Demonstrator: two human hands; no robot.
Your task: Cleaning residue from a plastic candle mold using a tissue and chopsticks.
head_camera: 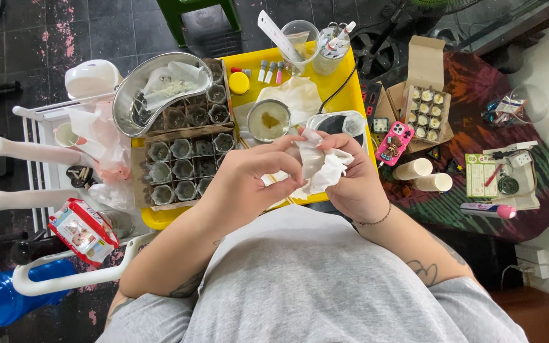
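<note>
Both hands — left hand (243, 181), right hand (351, 184) — pinch a white tissue (319, 166) over a cluttered yellow tray (341, 82); dark tiled floor (52, 32) around.

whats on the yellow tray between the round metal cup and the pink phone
In the head view, a clear plastic container with something dark inside sits between the metal cup and the pink phone, on the yellow tray.

Far right, we see an open brown cardboard box (426, 108), flap up, rows of small round pots inside. Just left of it lies a phone in a pink case (394, 142), back side up. Further right, a flat green and white card (481, 175) rests on the patterned cloth. Near left, we spot a red and white packet (84, 230), tilted. Left of centre sits a brown cardboard divider box (182, 166) of grey cups.
</note>
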